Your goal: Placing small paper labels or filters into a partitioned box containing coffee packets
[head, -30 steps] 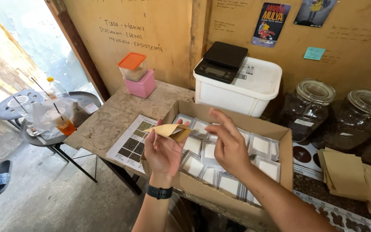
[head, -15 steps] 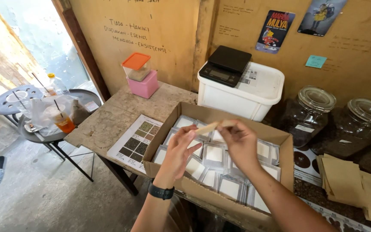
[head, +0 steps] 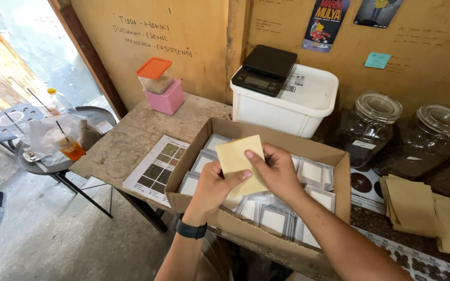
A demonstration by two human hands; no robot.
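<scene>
Both hands hold a flat tan paper pouch [head: 238, 156] upright over an open cardboard box [head: 334, 161]. My left hand [head: 210, 187], with a black watch on its wrist, grips the pouch's lower left side, thumb across the front. My right hand [head: 277, 171] pinches its right edge, thumb on the front. The box holds several rows of small clear-and-white packets [head: 316, 174] standing on edge. Part of the rows is hidden behind my hands.
A white lidded tub [head: 292, 104] with a black scale [head: 266, 67] stands behind the box. Two glass jars [head: 371, 127] sit at right above a stack of brown pouches [head: 417, 205]. A printed chart [head: 157, 169] and pink and orange-lidded containers [head: 160, 86] lie left; a table with drinks [head: 53, 138] stands beyond.
The pouch was held bent and edge-on between my hands; now it is flat and upright, facing me, with both thumbs on its front. My hands are closer together.
</scene>
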